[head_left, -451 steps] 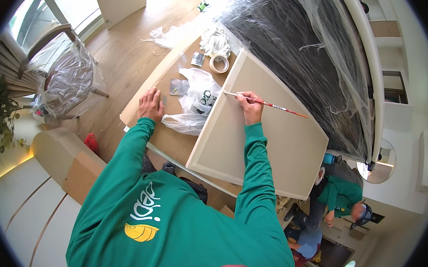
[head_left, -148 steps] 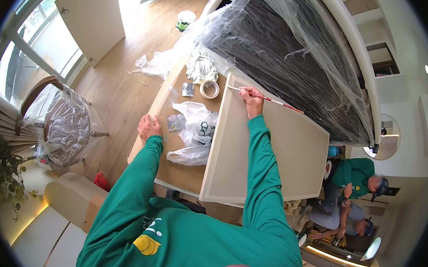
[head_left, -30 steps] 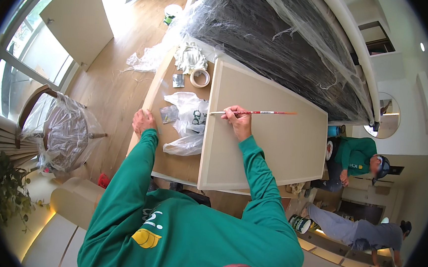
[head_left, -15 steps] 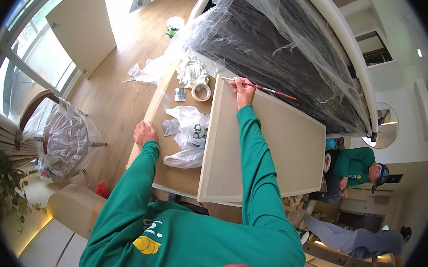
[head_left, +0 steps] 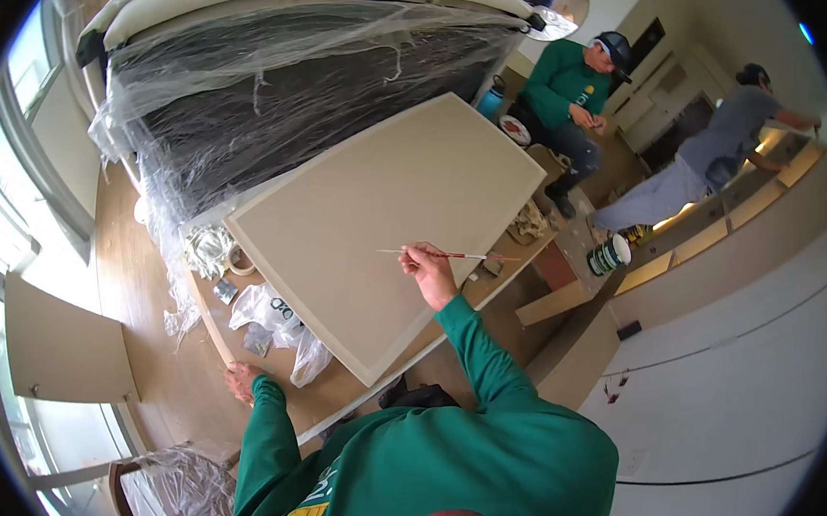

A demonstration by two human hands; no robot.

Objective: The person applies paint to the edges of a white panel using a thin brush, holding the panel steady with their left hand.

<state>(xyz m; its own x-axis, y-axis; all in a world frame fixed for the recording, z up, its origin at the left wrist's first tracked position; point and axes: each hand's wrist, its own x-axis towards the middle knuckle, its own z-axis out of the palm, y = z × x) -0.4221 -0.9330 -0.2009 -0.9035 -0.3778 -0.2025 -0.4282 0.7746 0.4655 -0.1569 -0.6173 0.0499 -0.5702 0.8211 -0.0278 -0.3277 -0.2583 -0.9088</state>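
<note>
My right hand [head_left: 429, 271] is closed on a thin paintbrush [head_left: 471, 256] with a red handle. It is held level above the near right part of a large beige panel [head_left: 377, 227] with a paler border. The bristle end points left. My left hand [head_left: 244, 380] is closed around a pale wooden strip [head_left: 210, 320] along the table's left edge; its fingertips are partly hidden. Between that strip and the panel lie a white plastic bag [head_left: 262, 305], a roll of tape [head_left: 241, 261], a small grey packet [head_left: 225, 290] and a bundle of white gloves [head_left: 208, 248].
A big dark object under clear plastic sheeting [head_left: 281, 95] stands behind the panel. One person in green [head_left: 564, 91] sits at the far right; another in grey [head_left: 719, 136] leans on a ledge. A paint bucket [head_left: 609, 255] stands to the right, a wrapped chair [head_left: 177, 486] at lower left.
My view has turned toward the right. My right hand has brought the paintbrush from the panel's far left corner to above its near right side. The left hand stays on the strip.
</note>
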